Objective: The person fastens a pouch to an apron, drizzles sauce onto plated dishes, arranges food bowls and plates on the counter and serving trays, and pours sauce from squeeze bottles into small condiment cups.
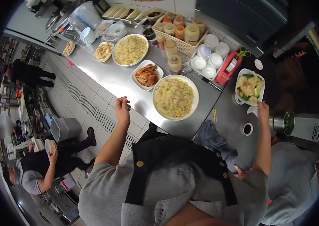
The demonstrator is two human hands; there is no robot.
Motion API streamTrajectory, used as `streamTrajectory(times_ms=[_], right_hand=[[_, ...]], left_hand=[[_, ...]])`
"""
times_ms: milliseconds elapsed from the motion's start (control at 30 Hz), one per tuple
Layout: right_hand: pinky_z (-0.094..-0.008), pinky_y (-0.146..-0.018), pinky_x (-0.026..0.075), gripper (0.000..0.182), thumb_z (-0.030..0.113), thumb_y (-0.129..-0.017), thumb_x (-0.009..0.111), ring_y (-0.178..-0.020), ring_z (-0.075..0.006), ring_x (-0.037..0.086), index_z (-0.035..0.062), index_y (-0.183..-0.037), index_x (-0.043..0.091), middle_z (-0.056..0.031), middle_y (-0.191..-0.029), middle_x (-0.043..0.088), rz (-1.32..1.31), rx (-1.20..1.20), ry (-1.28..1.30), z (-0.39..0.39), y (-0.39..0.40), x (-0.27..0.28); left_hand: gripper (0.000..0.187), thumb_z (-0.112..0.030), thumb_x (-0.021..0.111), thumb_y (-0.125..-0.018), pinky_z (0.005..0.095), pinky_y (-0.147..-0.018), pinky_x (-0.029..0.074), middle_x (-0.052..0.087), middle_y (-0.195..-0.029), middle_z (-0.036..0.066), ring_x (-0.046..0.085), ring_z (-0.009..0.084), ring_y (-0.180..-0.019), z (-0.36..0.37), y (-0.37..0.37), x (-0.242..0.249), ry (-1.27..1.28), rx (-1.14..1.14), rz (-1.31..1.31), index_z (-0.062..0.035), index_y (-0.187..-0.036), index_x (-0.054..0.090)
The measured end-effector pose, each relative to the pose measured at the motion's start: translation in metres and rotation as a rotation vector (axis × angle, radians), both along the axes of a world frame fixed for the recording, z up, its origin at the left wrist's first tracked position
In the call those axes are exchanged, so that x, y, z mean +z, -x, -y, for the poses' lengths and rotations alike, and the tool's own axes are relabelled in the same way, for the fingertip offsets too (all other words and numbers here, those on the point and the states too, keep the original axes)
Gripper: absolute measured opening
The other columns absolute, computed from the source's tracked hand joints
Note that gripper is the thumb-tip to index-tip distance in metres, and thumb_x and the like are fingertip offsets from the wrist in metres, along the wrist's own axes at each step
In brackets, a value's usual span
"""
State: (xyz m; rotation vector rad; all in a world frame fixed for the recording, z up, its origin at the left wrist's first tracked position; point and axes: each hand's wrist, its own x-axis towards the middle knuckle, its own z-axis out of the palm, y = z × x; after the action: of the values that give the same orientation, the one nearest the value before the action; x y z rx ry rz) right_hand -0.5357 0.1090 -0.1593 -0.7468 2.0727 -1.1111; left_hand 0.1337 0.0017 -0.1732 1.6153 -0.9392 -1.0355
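My left hand [122, 108] is raised over the front edge of the steel counter [110, 77], fingers loosely curled and holding nothing. It is nearest a round plate of fried rice [175, 97] and a square dish of browned meat [147, 75]. My right hand [263, 110] reaches out to the near rim of a white dish of dumplings and greens [249, 87] and grips it. A white scrap [251, 110] shows by its fingers; I cannot tell what it is.
A second plate of fried rice [131, 49], a basket of sauce bottles [179, 32], stacked white bowls [209, 60], a red tape dispenser [227, 68] and a small sauce cup [247, 129] crowd the counter. A co-worker's hand [241, 173] rests by a grey cloth [214, 138]. Other people stand on the tiled floor at the left.
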Motion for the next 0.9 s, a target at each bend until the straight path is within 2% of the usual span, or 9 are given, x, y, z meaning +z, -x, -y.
streamTrajectory(times_ms=[100, 200, 433, 600, 667, 733, 767, 867, 900], right_hand=[[-0.0278, -0.049, 0.029, 0.021, 0.019, -0.090, 0.060, -0.053, -0.0051, 0.039, 0.0064, -0.073, 0.063, 0.0059, -0.062, 0.049, 0.101, 0.103, -0.015, 0.003, -0.101, 0.035], [-0.0281, -0.048, 0.028, 0.020, 0.020, -0.088, 0.061, -0.052, -0.0066, 0.037, 0.0054, -0.076, 0.064, 0.0065, -0.061, 0.044, 0.191, 0.245, -0.025, 0.014, -0.205, 0.039], [-0.0277, -0.058, 0.042, 0.026, 0.021, -0.089, 0.060, -0.061, -0.0105, 0.053, -0.0028, -0.083, 0.069, -0.0024, -0.066, 0.061, 0.414, 0.535, -0.060, 0.088, -0.459, 0.007], [-0.0334, -0.061, 0.044, 0.030, 0.023, -0.088, 0.060, -0.062, -0.0154, 0.055, -0.0058, -0.081, 0.067, -0.0056, -0.065, 0.060, 0.486, 0.444, -0.049, 0.130, -0.598, -0.070], [-0.0375, -0.062, 0.045, 0.032, 0.024, -0.087, 0.059, -0.062, -0.0197, 0.057, -0.0049, -0.077, 0.066, -0.0114, -0.065, 0.061, 0.400, 0.359, -0.106, 0.140, -0.633, -0.062], [-0.0493, -0.068, 0.048, 0.037, 0.029, -0.087, 0.059, -0.071, -0.0399, 0.063, -0.0060, -0.078, 0.065, -0.0275, -0.075, 0.064, 0.084, 0.385, -0.076, 0.149, -0.656, -0.103], [-0.0509, -0.071, 0.048, 0.038, 0.031, -0.087, 0.059, -0.076, -0.0425, 0.064, -0.0050, -0.081, 0.067, -0.0271, -0.077, 0.065, -0.113, 0.465, 0.005, 0.152, -0.662, -0.149], [-0.0454, -0.070, 0.049, 0.035, 0.030, -0.087, 0.058, -0.072, -0.0361, 0.066, -0.0031, -0.090, 0.070, -0.0216, -0.076, 0.068, 0.239, 0.136, -0.110, 0.169, -0.685, -0.115], [-0.0355, -0.061, 0.046, 0.027, 0.018, -0.088, 0.059, -0.065, -0.0191, 0.059, -0.0073, -0.087, 0.068, -0.0117, -0.074, 0.066, 0.330, 0.072, -0.073, 0.174, -0.689, -0.100]], left_hand=[[0.018, -0.024, 0.055, -0.099, 0.0245, -0.063, 0.044, 0.062, -0.092, 0.002, 0.056, 0.0093, -0.074, 0.028, -0.013, -0.009, 0.024, 0.035, -0.032, -0.0106, -0.110, 0.059], [0.018, -0.026, 0.054, -0.100, 0.0240, -0.063, 0.044, 0.061, -0.094, 0.001, 0.055, 0.0090, -0.074, 0.059, -0.037, -0.011, 0.056, 0.058, -0.142, -0.0107, -0.109, 0.058], [0.020, -0.028, 0.053, -0.101, 0.0232, -0.063, 0.043, 0.061, -0.091, 0.001, 0.054, 0.0083, -0.071, 0.104, -0.145, -0.018, 0.135, 0.011, -0.146, -0.0093, -0.109, 0.057], [0.018, -0.025, 0.052, -0.102, 0.0225, -0.060, 0.042, 0.061, -0.089, 0.001, 0.052, 0.0077, -0.068, 0.100, -0.225, -0.023, 0.081, 0.016, -0.165, -0.0081, -0.106, 0.057], [0.017, -0.025, 0.054, -0.101, 0.0222, -0.059, 0.041, 0.058, -0.083, 0.000, 0.049, 0.0066, -0.066, 0.097, -0.251, -0.023, 0.073, 0.049, -0.210, -0.0079, -0.101, 0.058], [0.016, -0.024, 0.058, -0.099, 0.0215, -0.058, 0.041, 0.054, -0.080, -0.001, 0.047, 0.0054, -0.065, 0.099, -0.272, -0.026, 0.063, 0.058, -0.255, -0.0093, -0.094, 0.056], [0.016, -0.024, 0.059, -0.099, 0.0205, -0.056, 0.039, 0.054, -0.078, -0.002, 0.046, 0.0049, -0.065, 0.101, -0.278, -0.027, 0.072, 0.065, -0.286, -0.0101, -0.092, 0.055], [0.015, -0.023, 0.056, -0.099, 0.0204, -0.055, 0.039, 0.057, -0.080, 0.000, 0.048, 0.0063, -0.063, 0.107, -0.291, -0.028, 0.051, 0.029, -0.243, -0.0086, -0.101, 0.057], [0.016, -0.023, 0.054, -0.100, 0.0204, -0.055, 0.039, 0.058, -0.082, 0.002, 0.049, 0.0068, -0.063, 0.110, -0.294, -0.026, 0.026, 0.012, -0.199, -0.0079, -0.102, 0.056]])
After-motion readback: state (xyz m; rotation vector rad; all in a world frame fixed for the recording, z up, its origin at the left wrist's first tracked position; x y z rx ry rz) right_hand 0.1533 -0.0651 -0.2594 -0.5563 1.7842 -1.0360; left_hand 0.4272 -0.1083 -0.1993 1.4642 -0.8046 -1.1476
